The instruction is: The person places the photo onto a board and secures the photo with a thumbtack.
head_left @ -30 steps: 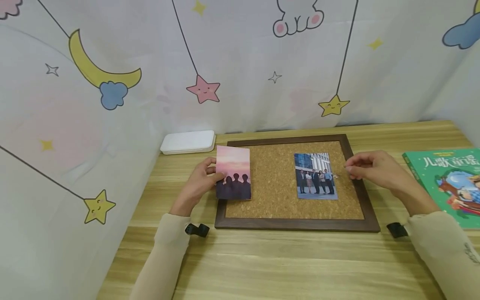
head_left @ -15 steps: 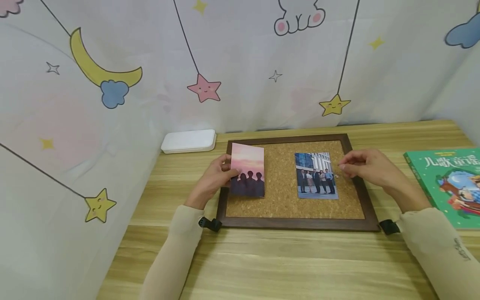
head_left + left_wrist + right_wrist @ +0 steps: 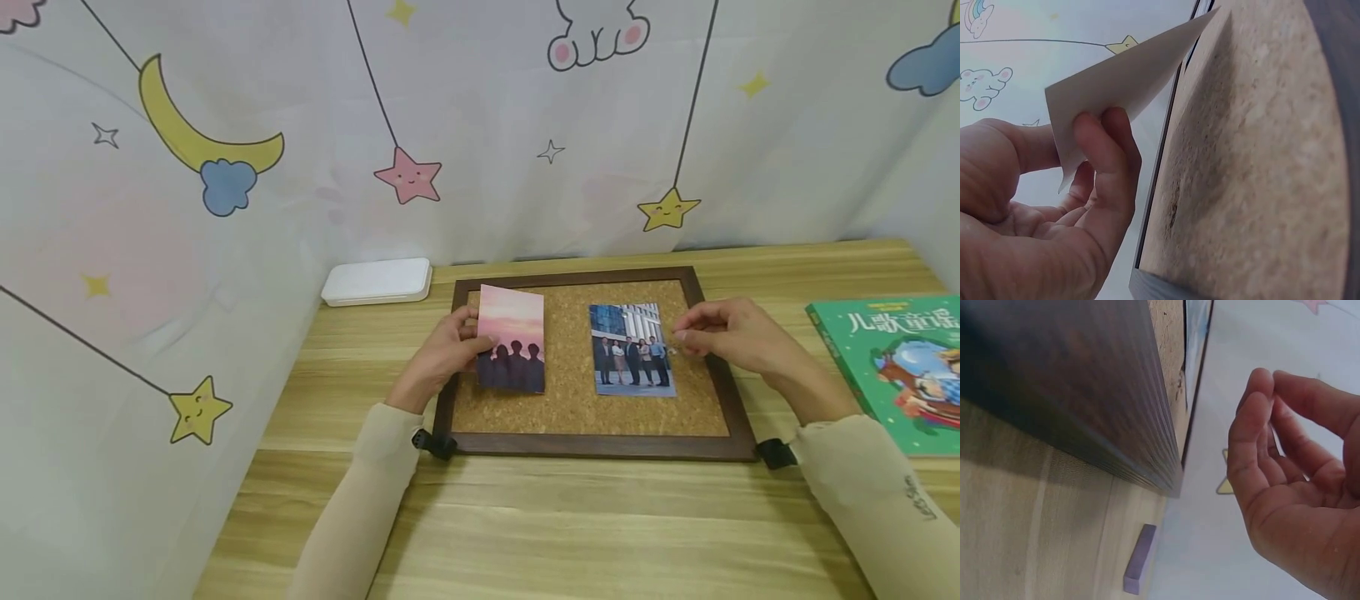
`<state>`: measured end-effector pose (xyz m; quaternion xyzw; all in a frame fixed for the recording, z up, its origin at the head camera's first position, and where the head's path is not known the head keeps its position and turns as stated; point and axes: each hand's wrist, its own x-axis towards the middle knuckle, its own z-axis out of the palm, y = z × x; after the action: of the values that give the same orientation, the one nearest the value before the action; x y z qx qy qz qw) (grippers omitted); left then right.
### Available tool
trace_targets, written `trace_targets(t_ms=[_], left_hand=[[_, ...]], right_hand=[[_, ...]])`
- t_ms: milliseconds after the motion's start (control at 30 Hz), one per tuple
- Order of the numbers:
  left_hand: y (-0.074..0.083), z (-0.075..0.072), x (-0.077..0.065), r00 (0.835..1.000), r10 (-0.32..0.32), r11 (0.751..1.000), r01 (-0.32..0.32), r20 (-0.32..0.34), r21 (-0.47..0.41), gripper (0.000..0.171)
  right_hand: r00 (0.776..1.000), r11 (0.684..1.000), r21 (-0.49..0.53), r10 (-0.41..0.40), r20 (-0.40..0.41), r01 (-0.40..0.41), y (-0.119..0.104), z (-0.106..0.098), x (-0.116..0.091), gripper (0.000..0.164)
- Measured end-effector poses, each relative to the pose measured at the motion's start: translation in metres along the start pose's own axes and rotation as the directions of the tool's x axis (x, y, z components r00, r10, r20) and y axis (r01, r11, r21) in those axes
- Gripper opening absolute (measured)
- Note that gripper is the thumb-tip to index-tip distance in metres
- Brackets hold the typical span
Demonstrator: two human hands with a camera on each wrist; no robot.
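Note:
My left hand point(image 3: 450, 346) pinches a photo point(image 3: 512, 321) by its left edge, thumb on the front and fingers behind. The print shows dark silhouettes under a pink sky. In the left wrist view its pale back point(image 3: 1110, 87) tilts away from the cork, with a shadow beneath. A second photo point(image 3: 632, 350), of a group in business clothes before a building, lies on the right half of the cork board point(image 3: 566, 408). Beside that photo, my right hand point(image 3: 731, 333) hovers over the right frame edge. Thumb and fingertips meet, and nothing shows between them in the right wrist view.
The cork board has a dark wooden frame point(image 3: 600, 447) and lies on a wood-grain table point(image 3: 585, 525). A white flat case point(image 3: 377, 282) sits behind it on the left. To the right is a green children's book point(image 3: 900, 367). A cartoon-printed curtain point(image 3: 480, 108) stands behind.
My left hand has carried the silhouette photo rightward, from the board's left edge to over the cork. My right hand has shifted slightly left toward the group photo, which stays put.

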<state>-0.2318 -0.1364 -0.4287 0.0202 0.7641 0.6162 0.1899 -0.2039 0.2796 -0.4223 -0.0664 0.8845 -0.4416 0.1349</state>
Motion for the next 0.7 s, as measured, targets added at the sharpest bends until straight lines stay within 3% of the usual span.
trace_targets(t_ms=[333,700], left_hand=[[0.001,0.012,0.008,1.0,0.005,1.0,-0.004,0.02,-0.011,0.034],[-0.002,0.023,0.016,1.0,-0.001,0.999,0.001,0.019,0.042,0.031]], right_hand=[[1.0,1.0,-0.007,-0.005,0.008,0.005,0.001,0.001,0.001,0.024],[1.0,1.0,-0.018,-0.004,0.004,0.004,-0.001,0.0,-0.001,0.021]])
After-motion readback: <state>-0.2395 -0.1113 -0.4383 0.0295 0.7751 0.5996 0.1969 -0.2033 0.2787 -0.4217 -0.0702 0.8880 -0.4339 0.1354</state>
